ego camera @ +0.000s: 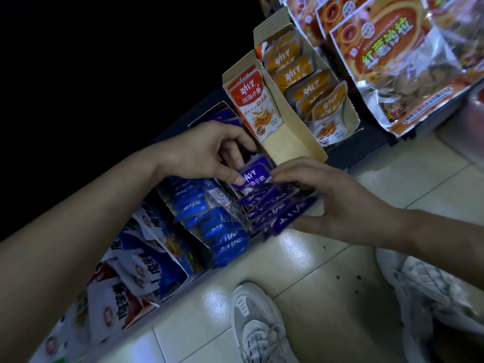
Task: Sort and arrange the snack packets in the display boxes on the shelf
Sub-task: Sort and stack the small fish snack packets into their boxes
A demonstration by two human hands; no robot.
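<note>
- The view is looking down on a dark shop shelf point(372, 142) carrying open cardboard display boxes of snack packets, with pale floor tiles point(301, 260) below.
- The step in hand appears to be slotting one small purple foil packet point(258, 176) into the row of dark purple foil packets point(277, 213) standing on edge just beneath it.
- To do this well, the packet is probably best kept upright with its printed face matching the others. It can then be eased down at the twelve o'clock end of the row while the row is being braced against toppling.
- Care is also needed to keep it out of the box of bright blue foil packets point(222, 229), which is touching the purple row at nine o'clock.
- The left hand point(209, 150) is pinching the small purple packet. Its thumb point(231, 175) is pressing the near face and its fingers point(242, 138) are curling over the packet's top edge.
- The right hand point(335, 203) is gripping the purple row at three o'clock, with its fingers arching over the top and its thumb underneath.
- The held packet is lying between the two hands. It is touching the left thumb at nine o'clock and sitting just beside the right fingertips at three o'clock.
- At twelve o'clock a tall box is showing a red-and-white fish-snack packet point(248, 106), with yellow-orange foil packets point(309, 85) at one o'clock.
</note>
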